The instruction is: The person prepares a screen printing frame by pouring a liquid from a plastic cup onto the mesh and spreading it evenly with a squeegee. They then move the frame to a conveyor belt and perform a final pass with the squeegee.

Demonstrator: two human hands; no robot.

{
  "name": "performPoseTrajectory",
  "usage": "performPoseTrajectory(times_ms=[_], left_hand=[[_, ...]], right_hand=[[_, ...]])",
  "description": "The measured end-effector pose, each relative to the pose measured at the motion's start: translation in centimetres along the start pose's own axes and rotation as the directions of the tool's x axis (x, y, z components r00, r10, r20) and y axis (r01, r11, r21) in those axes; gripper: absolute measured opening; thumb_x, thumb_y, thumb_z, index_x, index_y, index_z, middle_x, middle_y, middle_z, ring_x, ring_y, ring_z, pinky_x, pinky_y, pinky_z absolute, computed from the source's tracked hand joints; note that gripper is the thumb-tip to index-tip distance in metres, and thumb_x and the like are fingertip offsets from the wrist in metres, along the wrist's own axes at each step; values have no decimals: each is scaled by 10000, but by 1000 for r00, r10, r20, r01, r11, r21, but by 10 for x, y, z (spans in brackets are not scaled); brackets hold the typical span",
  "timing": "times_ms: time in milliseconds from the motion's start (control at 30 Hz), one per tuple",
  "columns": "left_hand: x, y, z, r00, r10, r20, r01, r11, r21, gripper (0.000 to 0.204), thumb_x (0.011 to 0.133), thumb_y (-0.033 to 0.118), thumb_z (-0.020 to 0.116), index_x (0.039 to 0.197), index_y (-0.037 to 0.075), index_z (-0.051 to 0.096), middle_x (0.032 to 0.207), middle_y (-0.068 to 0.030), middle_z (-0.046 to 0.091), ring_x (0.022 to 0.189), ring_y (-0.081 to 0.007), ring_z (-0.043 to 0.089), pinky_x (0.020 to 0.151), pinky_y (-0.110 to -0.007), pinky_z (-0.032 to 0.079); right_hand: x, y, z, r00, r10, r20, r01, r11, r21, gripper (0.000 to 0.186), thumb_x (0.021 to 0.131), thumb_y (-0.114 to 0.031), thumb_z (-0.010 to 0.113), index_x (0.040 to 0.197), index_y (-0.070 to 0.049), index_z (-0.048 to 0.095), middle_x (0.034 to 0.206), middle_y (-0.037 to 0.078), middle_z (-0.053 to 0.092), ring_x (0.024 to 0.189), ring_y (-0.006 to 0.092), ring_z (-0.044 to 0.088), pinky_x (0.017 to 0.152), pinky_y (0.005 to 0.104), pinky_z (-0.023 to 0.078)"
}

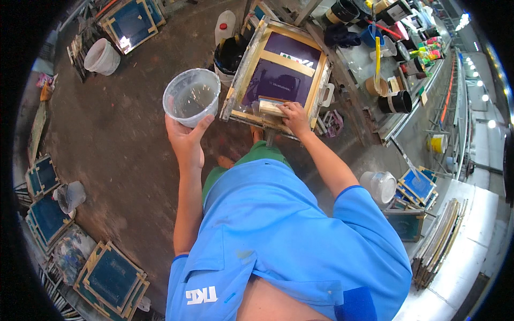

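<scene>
Here, my right hand (294,119) is clamped on the right end of a pale squeegee-like block (272,106), lying crosswise near the close end of a framed purple screen (278,75) that stretches away from me. My left hand (187,136), farther from the block, grips a translucent bucket (174,93); glints show inside, contents unclear. A white bucket (224,78), dark inside, stands left of the screen.

The head fisheye looks down over the blue shirt (289,214), close by.
</scene>
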State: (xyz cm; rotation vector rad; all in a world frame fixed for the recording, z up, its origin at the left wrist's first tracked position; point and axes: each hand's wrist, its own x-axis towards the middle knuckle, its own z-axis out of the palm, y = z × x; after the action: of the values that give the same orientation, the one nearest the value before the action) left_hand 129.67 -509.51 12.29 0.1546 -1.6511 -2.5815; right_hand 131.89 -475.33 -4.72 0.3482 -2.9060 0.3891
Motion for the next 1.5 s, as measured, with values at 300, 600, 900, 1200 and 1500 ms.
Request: performPoseTrajectory(times_ms=[300, 600, 900, 1200, 1500], left_hand=[[-5, -1, 9, 1000, -20, -6, 20, 999, 36, 875, 720, -93, 781, 1450, 15, 311, 1397, -128, 464, 1286, -217, 478, 1093, -376, 397], [-4, -4, 7, 1000, 22, -14, -22, 1000, 5, 860, 722, -103, 773, 1445, 18, 321, 1395, -123, 469, 1281, -218, 483, 1090, -367, 397], [-3, -5, 7, 999, -25, -31, 26, 999, 25, 864, 729, -106, 763, 1454, 22, 310, 1398, -123, 459, 1285, -217, 477, 1078, -364, 414], [4, -6, 12, 997, -27, -66, 31, 998, 53, 892, 717, -101, 769, 1461, 32, 296, 1409, -124, 446, 1303, -223, 459, 1084, -370, 410], [-2, -7, 12, 980, -39, -194, 54, 996, 72, 897, 709, -85, 784, 1459, 50, 311, 1399, -114, 461, 1283, -229, 483, 1070, -385, 434]], right_hand=[[10, 12, 35, 984, 166, 60, -171, 982, 81, 540, 658, -51, 738, 1177, -190, 681, 1101, 33, 624, 1041, 275, 563, 921, 407, 479], [-35, -32, 15, 994, 105, 11, -105, 994, 20, 589, 652, -42, 732, 1213, -204, 653, 1124, 25, 595, 1063, 264, 545, 910, 437, 432], [-78, -57, -11, 987, 127, 101, -138, 984, 111, 568, 658, -42, 731, 1205, -182, 661, 1117, 42, 609, 1082, 276, 553, 920, 429, 418], [104, 53, -14, 977, 164, -133, -149, 982, 118, 439, 705, -28, 695, 1132, -122, 655, 1118, 85, 664, 1054, 298, 610, 927, 402, 494], [181, 106, 28, 997, 71, 10, -72, 995, 73, 416, 735, -9, 634, 1137, -110, 668, 1112, 114, 676, 1075, 306, 610, 949, 409, 480]])
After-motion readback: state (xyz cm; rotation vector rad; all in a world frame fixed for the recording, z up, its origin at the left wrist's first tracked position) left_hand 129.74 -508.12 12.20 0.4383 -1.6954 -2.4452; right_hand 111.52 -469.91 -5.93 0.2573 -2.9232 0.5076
